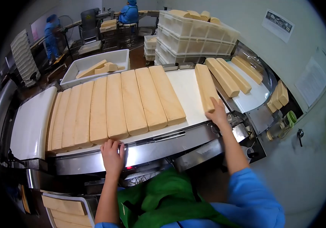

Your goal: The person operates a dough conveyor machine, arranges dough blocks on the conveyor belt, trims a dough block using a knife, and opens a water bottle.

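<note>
steel rail glares — edges dark, perhaps soft

Lower-left crate partly out of frame

You work in a factory room: white belt, pale blocks, stacked crates, co-workers in blue caps.

On my feed I am seeing beige blocks, which are looking matt and fairly smooth; beneath them the white belt is looking smooth too, and towards the left it is shining with a gloss; the metal rail is gleaming, polished, throwing light back; the stacked crates are appearing as pale, ribbed plastic; I am reading the green apron as creased cloth, the blue sleeve as matt fabric; a paper sheet is showing against a smooth wall.
</note>
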A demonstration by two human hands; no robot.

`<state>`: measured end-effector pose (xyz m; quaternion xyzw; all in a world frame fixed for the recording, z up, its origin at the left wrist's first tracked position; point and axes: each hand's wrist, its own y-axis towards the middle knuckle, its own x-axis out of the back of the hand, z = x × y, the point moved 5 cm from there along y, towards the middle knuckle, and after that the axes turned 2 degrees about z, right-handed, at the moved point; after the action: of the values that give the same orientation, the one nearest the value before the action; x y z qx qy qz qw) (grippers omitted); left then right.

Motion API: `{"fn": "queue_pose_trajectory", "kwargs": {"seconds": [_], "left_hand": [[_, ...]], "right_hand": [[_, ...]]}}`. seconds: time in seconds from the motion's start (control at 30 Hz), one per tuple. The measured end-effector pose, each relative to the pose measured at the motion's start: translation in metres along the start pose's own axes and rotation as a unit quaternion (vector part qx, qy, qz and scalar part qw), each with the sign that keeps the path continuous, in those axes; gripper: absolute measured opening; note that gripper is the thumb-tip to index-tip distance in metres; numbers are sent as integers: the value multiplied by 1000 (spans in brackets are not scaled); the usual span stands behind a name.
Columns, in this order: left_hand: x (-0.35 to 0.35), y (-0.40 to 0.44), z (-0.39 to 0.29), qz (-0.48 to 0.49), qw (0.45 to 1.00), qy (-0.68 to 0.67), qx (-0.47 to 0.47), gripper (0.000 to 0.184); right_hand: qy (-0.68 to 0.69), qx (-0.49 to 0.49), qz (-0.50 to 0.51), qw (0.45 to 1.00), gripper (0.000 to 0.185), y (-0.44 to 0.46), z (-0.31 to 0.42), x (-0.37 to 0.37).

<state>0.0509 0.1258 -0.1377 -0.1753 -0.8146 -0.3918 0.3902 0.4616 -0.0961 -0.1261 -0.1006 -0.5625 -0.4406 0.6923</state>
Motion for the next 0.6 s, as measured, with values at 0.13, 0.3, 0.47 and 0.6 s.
{"fn": "queue_pose_trajectory", "kwargs": {"seconds": [0.13, 0.3, 0.47, 0.6], "left_hand": [[1, -1, 1, -6, 1000, -3, 1, 12], [2, 0, 1, -7, 1000, -5, 2, 12], [0, -1, 2, -13, 1000, -9, -4, 12], [-3, 0, 4, -10, 1000, 2, -3, 13]], "right_hand": [[130, 42, -37, 990, 50, 2, 32, -28], [97, -65, 12, 993, 47, 9, 72, -24], [52, -62, -57, 995, 44, 0, 83, -32], [94, 7, -19, 995, 42, -19, 86, -33]]}}
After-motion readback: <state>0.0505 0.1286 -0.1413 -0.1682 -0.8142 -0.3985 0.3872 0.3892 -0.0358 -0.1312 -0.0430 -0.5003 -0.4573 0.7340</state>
